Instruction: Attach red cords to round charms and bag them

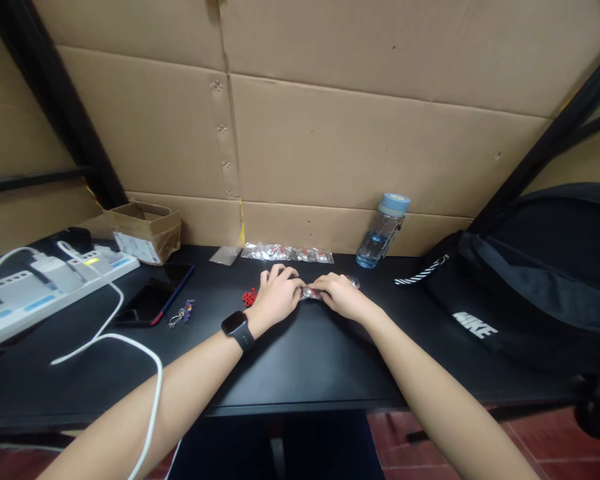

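Between my two hands lies a small clear plastic packet (310, 293) with something red and silvery inside. My left hand (279, 292) pinches its left end, and a dark watch is on that wrist. The fingers of my right hand (341, 293) close on the packet's right end. Red pieces (249, 297) sit on the black table (300, 373) beside my left hand. A round clear item (353, 281) shows partly behind my right hand. Beyond the hands, a row of filled clear packets (285, 253) lies along the cardboard wall, with a flat plastic bag (225, 255) at its left.
A blue-lidded bottle (383, 230) stands at the back right, near a black backpack (525, 280) with a striped strap. Leftward are an open cardboard box (147, 230), a power strip (55, 287), a phone (155, 297), a keychain (183, 313) and a white cable (155, 373) crossing my left forearm.
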Demonstrator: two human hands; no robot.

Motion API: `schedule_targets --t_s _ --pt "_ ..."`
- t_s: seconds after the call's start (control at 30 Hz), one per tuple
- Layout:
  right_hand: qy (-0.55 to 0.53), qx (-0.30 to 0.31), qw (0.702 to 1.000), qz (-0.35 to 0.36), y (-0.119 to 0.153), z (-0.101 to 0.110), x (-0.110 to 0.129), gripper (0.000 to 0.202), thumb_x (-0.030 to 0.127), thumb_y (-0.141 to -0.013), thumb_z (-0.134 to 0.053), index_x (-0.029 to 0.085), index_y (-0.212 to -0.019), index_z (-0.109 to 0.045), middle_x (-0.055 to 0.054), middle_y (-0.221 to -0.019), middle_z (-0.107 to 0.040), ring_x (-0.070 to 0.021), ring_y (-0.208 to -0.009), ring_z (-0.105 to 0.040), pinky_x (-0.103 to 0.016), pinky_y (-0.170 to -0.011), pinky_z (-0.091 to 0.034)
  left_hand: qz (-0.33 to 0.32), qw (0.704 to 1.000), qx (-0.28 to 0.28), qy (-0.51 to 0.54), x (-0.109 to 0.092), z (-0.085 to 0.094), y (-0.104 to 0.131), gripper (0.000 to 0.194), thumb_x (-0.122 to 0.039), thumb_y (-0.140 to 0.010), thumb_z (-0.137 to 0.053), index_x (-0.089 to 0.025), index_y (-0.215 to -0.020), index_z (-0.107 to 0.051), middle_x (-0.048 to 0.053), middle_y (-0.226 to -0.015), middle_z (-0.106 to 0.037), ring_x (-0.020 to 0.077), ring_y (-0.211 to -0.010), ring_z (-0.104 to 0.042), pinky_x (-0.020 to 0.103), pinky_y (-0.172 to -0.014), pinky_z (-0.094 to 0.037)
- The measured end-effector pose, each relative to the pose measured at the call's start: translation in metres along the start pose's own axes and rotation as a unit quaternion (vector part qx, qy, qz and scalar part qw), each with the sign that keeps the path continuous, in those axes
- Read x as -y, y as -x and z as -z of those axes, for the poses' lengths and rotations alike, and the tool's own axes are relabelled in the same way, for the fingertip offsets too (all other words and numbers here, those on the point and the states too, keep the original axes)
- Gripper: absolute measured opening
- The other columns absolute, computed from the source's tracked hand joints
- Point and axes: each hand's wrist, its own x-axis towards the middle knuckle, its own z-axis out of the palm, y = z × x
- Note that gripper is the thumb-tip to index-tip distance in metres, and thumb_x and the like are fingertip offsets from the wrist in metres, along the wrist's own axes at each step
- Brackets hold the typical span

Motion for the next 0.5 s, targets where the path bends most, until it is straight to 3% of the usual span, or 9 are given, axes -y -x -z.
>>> schedule_targets --t_s 0.1,0.17,0.3,0.5 --pt "0.020 0.020 1.000 -0.011 0.002 0.003 0.006 0.056 0.002 -0.084 -0.052 0.029 -0.131 -0.065 -0.007 -0.123 -0.070 -0.0259 -0.112 -0.058 -0.038 -0.091 -0.037 -0.003 1.000 0.025 -0.003 0.004 -0.001 0.000 0.030 -0.023 -0.096 -0.050 -0.031 -0.107 -0.077 0.005 -0.128 -0.064 0.0305 -0.124 -0.041 0.049 -0.094 -0.033" --pt "0.026 0.019 0.999 -0.014 0.003 0.004 0.010 0.053 0.008 -0.081 -0.059 0.027 -0.130 -0.065 -0.008 -0.123 -0.070 -0.0276 -0.113 -0.058 -0.039 -0.092 -0.035 -0.009 0.999 0.041 -0.006 0.005 0.001 0.000 0.031 -0.022 -0.091 -0.054 -0.031 -0.110 -0.077 0.006 -0.128 -0.064 0.0315 -0.125 -0.042 0.049 -0.095 -0.034" --pt "0.024 -0.002 0.999 -0.025 0.001 0.002 0.015 0.036 0.025 -0.089 -0.063 0.025 -0.125 -0.067 -0.009 -0.117 -0.072 -0.0275 -0.109 -0.059 -0.038 -0.087 -0.033 -0.028 0.998 0.059 -0.006 0.005 0.007 0.001 0.033 -0.031 -0.078 -0.069 -0.030 -0.110 -0.076 0.008 -0.129 -0.063 0.0347 -0.126 -0.041 0.051 -0.098 -0.033" --pt "0.004 -0.070 0.996 -0.047 -0.001 -0.004 0.017 0.046 0.023 -0.096 -0.058 0.032 -0.141 -0.051 -0.006 -0.110 -0.075 -0.0247 -0.105 -0.062 -0.038 -0.085 -0.029 -0.019 0.999 0.028 -0.001 0.007 0.003 0.002 0.021 -0.040 -0.088 -0.067 -0.027 -0.103 -0.073 0.007 -0.123 -0.064 0.0329 -0.125 -0.043 0.049 -0.096 -0.034"
